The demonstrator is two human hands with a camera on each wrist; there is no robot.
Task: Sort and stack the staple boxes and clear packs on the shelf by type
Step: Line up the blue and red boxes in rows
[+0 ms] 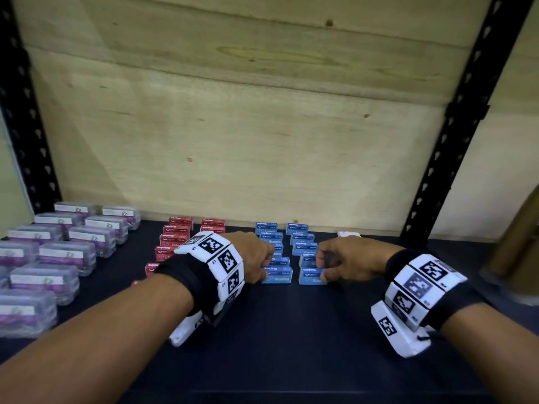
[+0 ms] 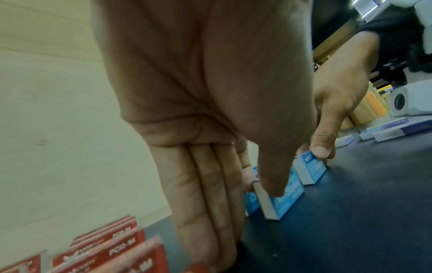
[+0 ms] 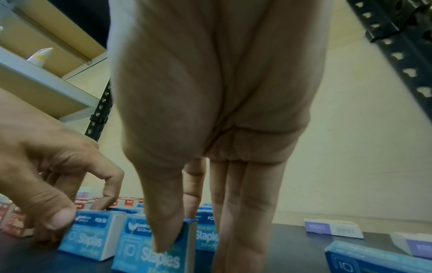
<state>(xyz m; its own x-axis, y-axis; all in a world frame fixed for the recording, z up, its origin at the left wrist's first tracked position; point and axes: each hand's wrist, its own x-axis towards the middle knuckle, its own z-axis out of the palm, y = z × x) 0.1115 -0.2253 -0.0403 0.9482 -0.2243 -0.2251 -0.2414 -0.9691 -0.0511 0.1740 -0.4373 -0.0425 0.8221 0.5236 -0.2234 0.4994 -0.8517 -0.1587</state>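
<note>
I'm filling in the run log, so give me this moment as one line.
left hand: pinches front blue box | right hand: pinches neighbouring blue box | both boxes on shelf

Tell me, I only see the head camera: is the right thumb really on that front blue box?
Observer: Yes. The right wrist view shows the right hand with its thumb on the front of the right blue box, fingers behind.
Operator: And the other hand?
Observer: In the left wrist view the left hand pinches the left blue box, thumb in front, a finger behind.
Operator: Anything hiding on the right?
Observer: A loose blue box sits apart, near white-and-purple boxes.
</note>
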